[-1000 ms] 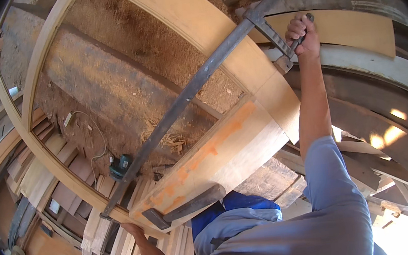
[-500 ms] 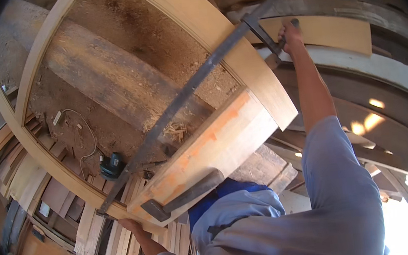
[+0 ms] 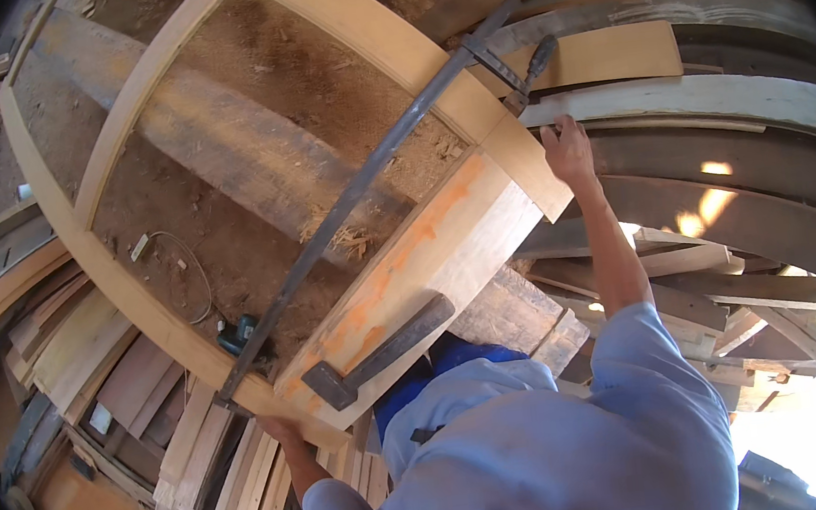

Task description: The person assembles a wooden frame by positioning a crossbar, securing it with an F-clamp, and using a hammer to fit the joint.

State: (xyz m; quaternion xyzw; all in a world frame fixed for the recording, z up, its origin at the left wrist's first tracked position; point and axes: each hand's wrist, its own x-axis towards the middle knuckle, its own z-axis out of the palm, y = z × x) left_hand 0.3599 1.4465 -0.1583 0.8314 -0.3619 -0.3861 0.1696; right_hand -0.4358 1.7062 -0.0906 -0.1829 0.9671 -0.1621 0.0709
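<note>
Bar clamp (image 3: 365,183) spans the wooden frame (image 3: 373,32). Right hand (image 3: 572,154) is by its edge, fingers loosely apart; left hand (image 3: 281,430) at a corner, can't tell its grip.

Hands (image 3: 569,152) well apart (right farther forward)

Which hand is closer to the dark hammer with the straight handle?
Left. The left hand is lower left of that dark hammer, near its head; the right hand is farther off, upper right, beyond its handle.
</note>
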